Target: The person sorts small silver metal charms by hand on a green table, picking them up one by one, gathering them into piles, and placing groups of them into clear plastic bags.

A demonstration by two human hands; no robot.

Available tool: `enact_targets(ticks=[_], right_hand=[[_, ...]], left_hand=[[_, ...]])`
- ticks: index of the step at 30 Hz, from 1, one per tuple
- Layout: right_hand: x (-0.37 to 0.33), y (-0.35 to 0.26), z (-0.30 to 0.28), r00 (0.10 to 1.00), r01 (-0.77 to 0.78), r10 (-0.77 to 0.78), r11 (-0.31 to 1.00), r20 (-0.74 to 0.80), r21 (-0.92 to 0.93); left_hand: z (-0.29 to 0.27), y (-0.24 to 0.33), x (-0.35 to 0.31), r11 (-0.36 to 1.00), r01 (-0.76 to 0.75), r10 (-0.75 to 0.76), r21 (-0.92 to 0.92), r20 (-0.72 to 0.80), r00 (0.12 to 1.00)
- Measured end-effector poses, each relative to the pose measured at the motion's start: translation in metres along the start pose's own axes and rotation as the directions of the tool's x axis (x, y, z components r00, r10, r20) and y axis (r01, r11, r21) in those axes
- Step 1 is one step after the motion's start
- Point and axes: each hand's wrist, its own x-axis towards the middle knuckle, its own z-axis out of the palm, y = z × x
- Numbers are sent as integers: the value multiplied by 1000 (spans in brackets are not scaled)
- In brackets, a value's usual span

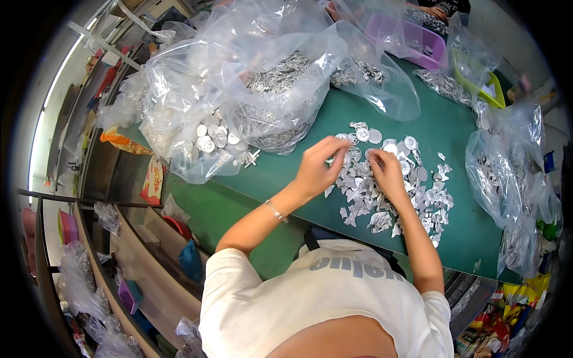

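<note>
A spread pile of small silver metal pieces (364,200) lies on the green tabletop, some flat and round, others irregular in outline. Over the pile's left edge is my left hand (322,162), thumb and forefinger curled together in a pinch. A silver bracelet circles that wrist. My right hand (388,174) is above the middle of the pile, its fingertips closed close to the round pieces. What either pinch holds is too small to make out. Round discs (375,136) lie just beyond the fingertips.
Clear plastic bags of metal parts (277,113) crowd the table's far left. A purple bin (412,42) and a lime-green tray (492,89) stand far right. More filled bags (501,173) line the right edge. Another person's hand (437,12) shows at the far side.
</note>
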Motion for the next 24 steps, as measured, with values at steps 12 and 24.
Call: enact_targets(ticks=[12,24], right_hand=[[71,14,23,910,414,-372,843,184,-343],[44,-16,2,831,139,9,965,556,-224]], left_hand=[[44,-106,-8,835,393,-477,385,151,866],[17,-87,-30,900,247,-332,359,200,922]])
